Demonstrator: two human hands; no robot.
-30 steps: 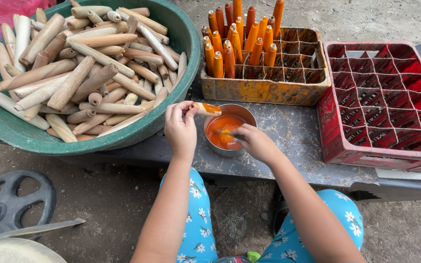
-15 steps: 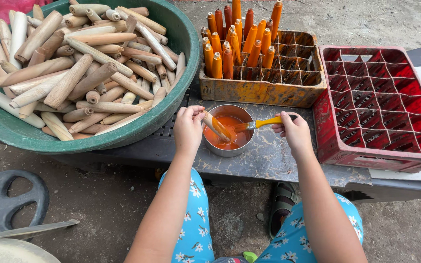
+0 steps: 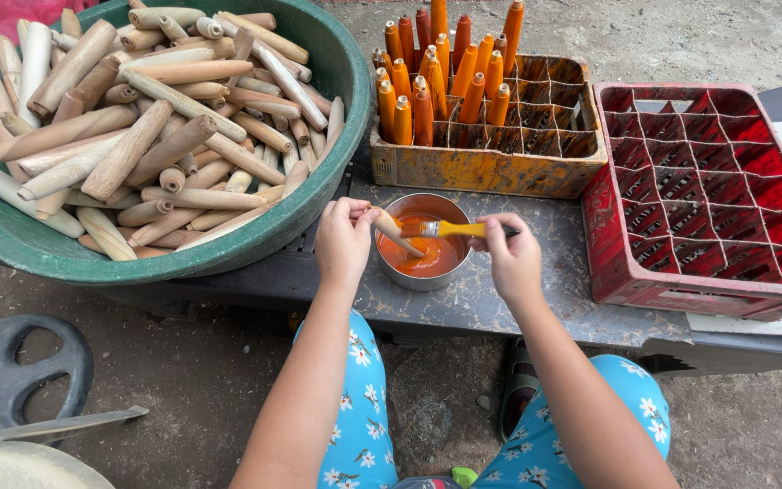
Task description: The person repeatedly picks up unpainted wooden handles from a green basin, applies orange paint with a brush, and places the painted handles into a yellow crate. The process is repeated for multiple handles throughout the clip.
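Observation:
My left hand (image 3: 344, 241) grips a bare wooden handle (image 3: 395, 232) tilted down into a small metal bowl (image 3: 420, 276) of orange paint. My right hand (image 3: 513, 261) holds a paintbrush (image 3: 450, 229) level over the bowl, its bristles touching the wooden handle. The bowl stands on a grey table (image 3: 500, 308) between my hands.
A big green basin (image 3: 228, 249) full of unpainted wooden handles (image 3: 138, 136) sits at the left. Behind the bowl an orange-stained crate (image 3: 491, 167) holds several painted orange handles (image 3: 436, 81) upright. A red divided crate (image 3: 708, 190) stands at the right. A black wheel (image 3: 11, 376) lies on the ground.
My left hand lowered a wooden handle into the paint bowl. My right hand lifted the brush out of the bowl and brought it over to the handle.

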